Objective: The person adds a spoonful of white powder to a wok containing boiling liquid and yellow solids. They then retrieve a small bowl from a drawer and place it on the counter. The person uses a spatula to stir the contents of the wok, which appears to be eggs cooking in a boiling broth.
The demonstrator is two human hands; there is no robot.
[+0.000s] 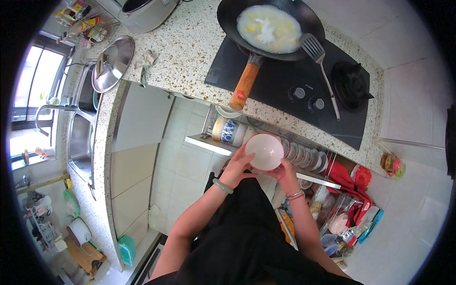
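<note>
Two hands on one pink-rimmed bowl (267,148). Left hand (237,167) is partly curled round its near left side, thumb over the rim; right hand (285,175) cups the near right side, fingers mostly hidden under it. Neither holds anything else visible. Bowl sits between them, mouth up toward the camera, nothing seen inside, above the front edge of a pulled-out dish drawer (207,141).

Step in hand, as judged: handling the bowl at the drawer. Next move probably calls for a steady two-sided hold, with room kept from drawer front and wok handle; whether it's going up or down, can't tell.

Drawer: blue-and-white crockery (230,131) at left, row of upright dishes (304,157) at right. Beyond it, speckled countertop (178,59) and black cooktop (278,78). Wok (308,21) on the cooktop's far left part, wooden handle (245,81) pointing at the person, pale soupy food (287,37) in it. Slotted spatula (312,48) leans on wok rim, handle end over cooktop. Farther left: steel lid (119,59) near the sink (80,142).
</note>
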